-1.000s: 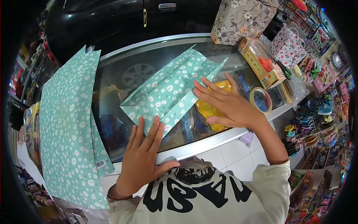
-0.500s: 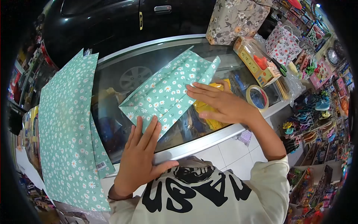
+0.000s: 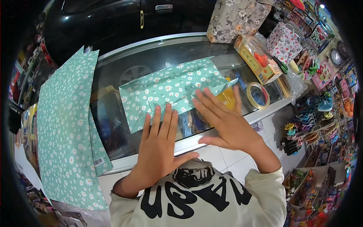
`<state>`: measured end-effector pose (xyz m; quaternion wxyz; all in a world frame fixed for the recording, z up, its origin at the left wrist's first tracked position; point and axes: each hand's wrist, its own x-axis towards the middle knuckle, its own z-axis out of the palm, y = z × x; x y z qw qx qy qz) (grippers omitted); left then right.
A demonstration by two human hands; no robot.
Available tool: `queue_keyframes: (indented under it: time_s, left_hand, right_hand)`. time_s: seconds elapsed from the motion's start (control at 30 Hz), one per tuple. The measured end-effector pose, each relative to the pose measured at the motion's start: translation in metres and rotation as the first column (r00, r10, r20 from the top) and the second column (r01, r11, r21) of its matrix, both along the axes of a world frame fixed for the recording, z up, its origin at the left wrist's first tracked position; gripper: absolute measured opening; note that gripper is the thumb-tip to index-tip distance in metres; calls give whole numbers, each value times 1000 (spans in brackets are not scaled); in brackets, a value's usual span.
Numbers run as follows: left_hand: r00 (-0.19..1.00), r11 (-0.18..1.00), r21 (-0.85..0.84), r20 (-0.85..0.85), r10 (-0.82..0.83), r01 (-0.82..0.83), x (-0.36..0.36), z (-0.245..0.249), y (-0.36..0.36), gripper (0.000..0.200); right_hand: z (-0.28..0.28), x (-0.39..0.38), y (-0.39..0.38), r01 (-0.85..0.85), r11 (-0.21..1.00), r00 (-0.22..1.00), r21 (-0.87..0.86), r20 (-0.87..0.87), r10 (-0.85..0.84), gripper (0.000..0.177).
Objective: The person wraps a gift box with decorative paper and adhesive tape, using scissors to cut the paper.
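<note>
A folded piece of green daisy-print wrapping paper [image 3: 166,89] lies on the glass counter, creased along its length, with one corner flap sticking up at the right. My left hand [image 3: 159,132] is spread flat, its fingertips at the paper's near edge. My right hand [image 3: 227,121] has its fingers stretched apart, fingertips by the near right edge of the paper. Neither hand grips anything. Under the paper's right end, yellow items [image 3: 227,98] show through the glass.
Larger daisy-print sheets [image 3: 68,132] hang over the counter's left end. A tape roll [image 3: 258,95], a boxed toy [image 3: 257,58], green-handled scissors [image 3: 283,68] and a floral box [image 3: 238,20] are on the right. The metal counter edge [image 3: 189,145] runs in front; a black car [image 3: 113,22] stands behind.
The folded paper has turned clockwise, so its long side lies nearer parallel to the counter edge. My left hand has shifted right; my right hand has moved slightly down, fingers pointing more forward.
</note>
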<state>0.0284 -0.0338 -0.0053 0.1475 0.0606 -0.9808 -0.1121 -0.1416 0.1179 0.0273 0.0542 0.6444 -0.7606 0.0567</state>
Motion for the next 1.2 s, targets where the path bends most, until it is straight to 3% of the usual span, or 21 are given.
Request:
queue_keyframes:
  time_s: [0.2,0.4,0.5,0.6,0.73,0.9,1.0,1.13,1.2]
  left_hand:
    - [999,1000,21,44,-2,1,0,1,-1,107]
    - [996,1000,24,84,6,-8,0,1,-1,110]
    - [997,1000,2,80,3,-3,1,0,-1,109]
    - [998,1000,-1,64,10,-10,0,-1,0,108]
    - [998,1000,-6,59,5,-5,-1,-1,0,108]
    - [998,1000,-10,57,2,-2,-1,2,1,108]
    - [999,1000,-18,49,2,-1,-1,1,2,108]
    - [998,1000,-19,58,2,-1,0,1,2,106]
    - [999,1000,-15,52,5,-4,0,1,2,105]
  right_hand:
    - [-11,-13,4,54,998,998,27,-30,-54,79]
    - [-2,-27,3,58,985,971,161,221,-93,64]
    - [-5,-37,6,93,986,974,136,195,-119,65]
    - [-20,-53,13,300,953,953,36,38,-301,70]
    - [-25,-53,10,324,945,945,44,41,-326,75]
    - [-25,-34,4,299,948,951,-112,-47,-306,79]
    - [-12,2,-5,86,994,989,-73,130,-76,77]
    - [-19,-1,-7,29,998,987,59,156,-38,75]
    - [-12,-17,-2,166,979,977,119,115,-179,70]
